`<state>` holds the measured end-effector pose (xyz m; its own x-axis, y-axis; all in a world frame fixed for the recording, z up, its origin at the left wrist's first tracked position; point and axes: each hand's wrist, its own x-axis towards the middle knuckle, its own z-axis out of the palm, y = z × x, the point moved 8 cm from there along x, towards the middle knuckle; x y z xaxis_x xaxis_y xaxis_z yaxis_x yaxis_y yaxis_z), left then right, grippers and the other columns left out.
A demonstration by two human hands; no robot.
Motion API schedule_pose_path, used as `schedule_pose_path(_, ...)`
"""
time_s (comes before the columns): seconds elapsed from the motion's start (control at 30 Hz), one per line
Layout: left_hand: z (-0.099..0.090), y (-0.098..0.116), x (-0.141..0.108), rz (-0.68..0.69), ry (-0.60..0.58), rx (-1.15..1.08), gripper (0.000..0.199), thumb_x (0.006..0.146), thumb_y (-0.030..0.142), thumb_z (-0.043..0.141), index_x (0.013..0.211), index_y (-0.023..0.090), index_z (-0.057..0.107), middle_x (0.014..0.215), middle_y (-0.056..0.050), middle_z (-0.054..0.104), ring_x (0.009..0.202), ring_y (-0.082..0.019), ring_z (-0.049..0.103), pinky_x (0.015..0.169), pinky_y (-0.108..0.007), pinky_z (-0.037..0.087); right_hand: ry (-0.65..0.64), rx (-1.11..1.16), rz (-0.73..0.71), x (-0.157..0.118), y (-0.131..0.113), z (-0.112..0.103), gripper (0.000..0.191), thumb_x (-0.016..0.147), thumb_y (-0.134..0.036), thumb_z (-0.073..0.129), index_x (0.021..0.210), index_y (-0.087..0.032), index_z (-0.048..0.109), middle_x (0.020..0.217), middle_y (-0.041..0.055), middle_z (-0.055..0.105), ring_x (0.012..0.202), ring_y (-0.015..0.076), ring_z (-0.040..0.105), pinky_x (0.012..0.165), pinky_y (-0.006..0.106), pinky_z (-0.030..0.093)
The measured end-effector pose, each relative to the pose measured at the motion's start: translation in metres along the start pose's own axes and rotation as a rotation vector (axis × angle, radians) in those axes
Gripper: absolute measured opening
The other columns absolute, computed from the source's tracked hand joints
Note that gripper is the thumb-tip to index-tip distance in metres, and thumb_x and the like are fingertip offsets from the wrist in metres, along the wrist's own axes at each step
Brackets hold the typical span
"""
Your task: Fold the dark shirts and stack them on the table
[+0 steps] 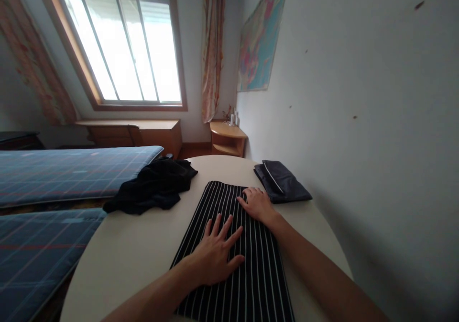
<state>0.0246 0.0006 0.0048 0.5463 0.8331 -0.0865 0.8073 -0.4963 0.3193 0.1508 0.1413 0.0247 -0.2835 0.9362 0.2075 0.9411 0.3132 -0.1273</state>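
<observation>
Left hand (217,260) and right hand (258,205) both bare, with slim, tapering fingers (234,236); nail detail too small to read. Left forearm (161,288) and right forearm (315,269) likewise uncovered as far as the view's lower edge, smooth in outline, narrowing toward slender, bare wrists (274,220).

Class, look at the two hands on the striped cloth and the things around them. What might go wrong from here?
1. The left hand lies with fingers spread on the striped cloth; a sideways push might wrinkle it.
2. The crumpled black cloth lies at the left edge of the round table, so a knock could perhaps send it off.
3. The right hand is close to the folded dark cloth; a stray move might disturb its folds.
</observation>
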Motion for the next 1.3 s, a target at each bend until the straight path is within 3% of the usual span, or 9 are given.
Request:
schedule_pose_path(0.27,0.003,-0.002,0.000,-0.003,-0.017,-0.004,0.072,0.095,0.069,0.032,0.157,0.033,0.019,0.164,-0.009,0.000,0.147,-0.043,-0.009,0.114,-0.071,0.004,-0.172,0.033,0.069,0.058,-0.001,0.009,0.059,0.093,-0.061,0.043,0.124,-0.015,0.064,0.131,0.0155,0.063,0.121,0.0288,0.057,0.102,0.040,0.040)
schedule_pose_path(0.5,-0.002,-0.011,0.008,0.045,0.002,-0.005,0.071,0.095,0.067,0.037,0.156,0.035,0.022,0.165,-0.008,0.002,0.147,-0.043,-0.006,0.114,-0.071,0.006,-0.260,0.026,0.046,0.073,0.001,0.014,0.049,0.090,-0.055,0.056,0.117,-0.017,0.067,0.119,0.0144,0.070,0.111,0.0278,0.064,0.090,0.034,0.047)
schedule_pose_path(0.67,-0.011,-0.001,0.004,0.066,0.061,0.023,0.068,0.096,0.061,0.043,0.154,0.029,0.031,0.163,-0.011,0.017,0.149,-0.042,0.004,0.116,-0.068,0.011,-0.242,0.040,-0.018,0.071,0.002,0.014,0.034,0.094,-0.041,0.057,0.121,-0.021,0.064,0.118,0.0112,0.071,0.108,0.0232,0.065,0.086,0.029,0.046)
schedule_pose_path(0.83,-0.006,0.015,-0.007,0.082,0.028,-0.033,0.068,0.096,0.066,0.035,0.154,0.031,0.031,0.163,-0.013,0.017,0.147,-0.044,0.009,0.113,-0.071,0.017,-0.185,0.045,-0.046,0.067,0.000,0.007,0.031,0.098,-0.039,0.052,0.122,-0.023,0.062,0.115,0.0110,0.071,0.105,0.0234,0.066,0.085,0.030,0.045)
schedule_pose_path(0.97,-0.009,0.011,-0.005,0.062,0.036,-0.058,0.064,0.098,0.062,0.034,0.153,0.030,0.034,0.162,-0.010,0.023,0.148,-0.041,0.013,0.114,-0.067,0.021,-0.104,0.073,-0.087,0.068,-0.005,-0.010,0.032,0.100,-0.042,0.047,0.121,-0.023,0.063,0.116,0.0091,0.071,0.108,0.0222,0.065,0.087,0.029,0.044)
schedule_pose_path(1.13,-0.036,-0.017,0.002,0.064,0.187,-0.111,0.045,0.094,0.041,0.053,0.136,0.024,0.057,0.142,-0.007,0.057,0.134,-0.029,0.049,0.112,-0.047,0.039,-0.001,0.118,-0.169,0.065,-0.015,-0.044,0.030,0.099,-0.041,0.050,0.116,-0.022,0.066,0.111,0.0076,0.073,0.103,0.0217,0.066,0.086,0.029,0.045)
schedule_pose_path(1.2,-0.048,-0.044,0.004,-0.013,0.272,-0.141,0.040,0.090,0.034,0.057,0.128,0.023,0.061,0.129,-0.008,0.065,0.121,-0.028,0.059,0.105,-0.043,0.045,0.024,0.125,-0.207,0.061,-0.022,-0.059,0.029,0.099,-0.040,0.050,0.115,-0.022,0.066,0.110,0.0075,0.073,0.102,0.0218,0.067,0.086,0.029,0.046)
schedule_pose_path(1.3,-0.062,-0.100,0.003,-0.195,0.464,-0.209,0.041,0.086,0.025,0.058,0.127,0.021,0.059,0.127,-0.010,0.064,0.100,-0.025,0.067,0.094,-0.041,0.051,0.060,0.120,-0.273,0.049,-0.037,-0.083,0.026,0.099,-0.038,0.052,0.113,-0.022,0.067,0.110,0.0070,0.073,0.102,0.0215,0.066,0.087,0.030,0.046)
